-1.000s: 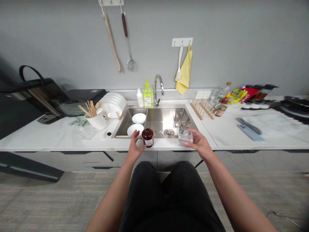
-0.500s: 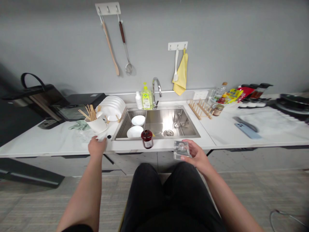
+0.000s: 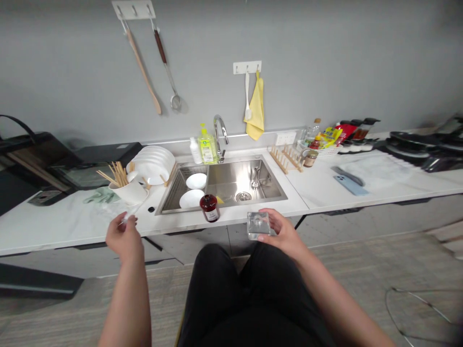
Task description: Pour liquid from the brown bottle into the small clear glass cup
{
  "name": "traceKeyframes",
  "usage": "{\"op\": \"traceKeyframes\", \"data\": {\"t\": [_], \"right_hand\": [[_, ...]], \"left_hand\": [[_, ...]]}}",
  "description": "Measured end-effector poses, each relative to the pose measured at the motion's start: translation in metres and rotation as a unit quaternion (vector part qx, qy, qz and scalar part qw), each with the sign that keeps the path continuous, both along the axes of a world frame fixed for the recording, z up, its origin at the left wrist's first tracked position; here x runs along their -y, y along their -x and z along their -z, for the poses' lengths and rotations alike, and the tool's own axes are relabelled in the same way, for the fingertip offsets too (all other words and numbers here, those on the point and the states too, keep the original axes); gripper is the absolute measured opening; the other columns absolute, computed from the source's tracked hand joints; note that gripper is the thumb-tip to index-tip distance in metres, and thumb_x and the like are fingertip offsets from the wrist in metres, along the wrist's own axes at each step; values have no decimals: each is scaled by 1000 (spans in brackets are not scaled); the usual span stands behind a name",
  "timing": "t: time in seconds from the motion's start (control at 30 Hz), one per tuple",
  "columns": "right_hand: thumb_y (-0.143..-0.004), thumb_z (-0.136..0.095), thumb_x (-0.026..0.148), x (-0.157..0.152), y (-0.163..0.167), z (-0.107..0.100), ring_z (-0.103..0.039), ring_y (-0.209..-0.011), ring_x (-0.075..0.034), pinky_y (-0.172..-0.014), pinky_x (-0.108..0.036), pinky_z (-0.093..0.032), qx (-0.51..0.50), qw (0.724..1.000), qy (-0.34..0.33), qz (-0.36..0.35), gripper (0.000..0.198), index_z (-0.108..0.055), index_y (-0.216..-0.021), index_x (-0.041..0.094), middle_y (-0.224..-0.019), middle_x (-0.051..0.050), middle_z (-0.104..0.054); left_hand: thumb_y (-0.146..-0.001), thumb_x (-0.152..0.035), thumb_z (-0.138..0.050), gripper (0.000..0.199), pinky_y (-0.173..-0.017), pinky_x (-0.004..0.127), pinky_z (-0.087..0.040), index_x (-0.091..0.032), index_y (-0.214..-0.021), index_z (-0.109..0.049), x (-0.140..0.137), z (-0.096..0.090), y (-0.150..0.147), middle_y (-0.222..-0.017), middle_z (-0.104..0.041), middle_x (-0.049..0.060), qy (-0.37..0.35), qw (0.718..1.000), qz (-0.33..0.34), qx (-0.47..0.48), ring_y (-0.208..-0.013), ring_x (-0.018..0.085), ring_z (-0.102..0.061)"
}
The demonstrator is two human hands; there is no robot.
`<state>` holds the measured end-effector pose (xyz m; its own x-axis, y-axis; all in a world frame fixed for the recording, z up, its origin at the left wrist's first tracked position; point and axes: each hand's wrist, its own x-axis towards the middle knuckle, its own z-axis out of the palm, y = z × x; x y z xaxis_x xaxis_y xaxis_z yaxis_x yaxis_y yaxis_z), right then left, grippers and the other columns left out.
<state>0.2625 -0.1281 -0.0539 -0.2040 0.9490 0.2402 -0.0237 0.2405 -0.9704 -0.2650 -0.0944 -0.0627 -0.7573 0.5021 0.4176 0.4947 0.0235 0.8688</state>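
My right hand (image 3: 284, 236) grips a clear square block-like container (image 3: 257, 225) by its right side, above the counter's front edge. Fingers and thumb of my left hand (image 3: 125, 236) are pinched around a small clear piece (image 3: 126, 218), too small to name, in front of the chopstick pot. Between my hands a dark red bottle (image 3: 210, 208) with a white label and an open top stands upright at the sink's front edge. A small black round thing (image 3: 151, 209) lies on the counter right of my left hand.
The steel sink (image 3: 231, 202) holds two white bowls (image 3: 196, 181) in its left part. A white pot of chopsticks (image 3: 130, 191) and racked plates (image 3: 154, 166) stand left. Soap bottles (image 3: 207, 149) are by the tap (image 3: 221, 130). A wooden rack (image 3: 285, 159) and phone (image 3: 350, 185) lie right.
My left hand has lifted off the counter and come nearer, now with a small clear piece in its fingers. The view has turned right; my right hand still holds the clear container.
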Motion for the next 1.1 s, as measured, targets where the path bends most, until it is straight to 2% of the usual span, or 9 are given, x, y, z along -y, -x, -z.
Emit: {"op": "traceKeyframes", "data": {"t": [0.07, 0.1, 0.2, 0.33, 0.43, 0.67, 0.87, 1.0, 1.1], "right_hand": [[-71, -111, 44, 5, 2, 1, -79, -132, -35, -126, -55, -57, 0, 1000, 6, -4, 83, -70, -142, 30, -141, -11, -79], [-71, -111, 44, 7, 4, 2, -79, -132, -35, -125, -54, -57, -1, 1000, 9, -8, 83, -70, -143, 30, -141, -11, -79], [-73, -110, 45, 16, 11, 5, -78, -135, -35, -126, -53, -57, -11, 1000, 14, -22, 83, -69, -144, 31, -144, -11, -78], [-73, -110, 46, 28, 20, 11, -76, -138, -36, -129, -55, -54, -15, 1000, 3, -26, 83, -70, -144, 31, -148, -11, -76], [-74, -109, 47, 36, 24, 16, -76, -137, -34, -131, -56, -52, -11, 1000, -11, -25, 84, -69, -147, 30, -148, -11, -76], [-73, -109, 48, 48, 28, 17, -76, -134, -34, -125, -55, -57, -2, 999, -20, -28, 85, -69, -146, 30, -147, -11, -76], [-71, -110, 49, 52, 34, 7, -79, -127, -33, -119, -52, -61, 8, 999, -28, -18, 83, -71, -141, 28, -142, -10, -80], [-70, -110, 49, 52, 32, 4, -79, -127, -34, -117, -52, -62, 17, 999, -32, -7, 82, -72, -140, 29, -141, -9, -80], [-73, -109, 50, 52, 29, 1, -77, -130, -34, -121, -52, -59, 9, 999, -35, -8, 82, -72, -142, 28, -142, -10, -79]], "left_hand": [[-95, -47, -74, 46, -87, 38, -62, -18, -132, -72, 27, -22, -45, -90, -70, 1, -94, 990, 92, 44, -85, 22, -72], [-99, -48, -74, 41, -87, 36, -61, -19, -128, -75, 40, -36, -68, -90, -72, 2, -93, 980, 169, 39, -83, 21, -71], [-101, -45, -80, 32, -85, 34, -60, -21, -122, -81, 73, -85, -132, -111, -80, 9, 21, 905, 419, -68, -94, 23, -75], [-110, -39, -72, 23, -85, 33, -57, -24, -126, -80, 88, -138, -187, -113, -80, 8, 48, 833, 513, -201, -94, 20, -72], [-111, -34, -69, 19, -89, 35, -57, -23, -124, -78, 86, -160, -209, -115, -80, 8, 71, 793, 543, -269, -95, 21, -73], [-105, -29, -70, 21, -88, 40, -60, -25, -121, -82, 79, -180, -246, -113, -82, 9, 121, 699, 572, -412, -100, 27, -78], [-99, -24, -74, 14, -83, 40, -59, -26, -106, -86, 68, -171, -277, -95, -79, 7, 154, 634, 618, -438, -90, 27, -77], [-99, -26, -79, 17, -85, 40, -60, -28, -113, -88, 60, -159, -278, -99, -82, 7, 153, 633, 634, -417, -90, 27, -78], [-99, -19, -76, 39, -97, 44, -62, -32, -134, -85, 60, -158, -274, -114, -85, 7, 139, 629, 660, -387, -103, 29, -80]]}}
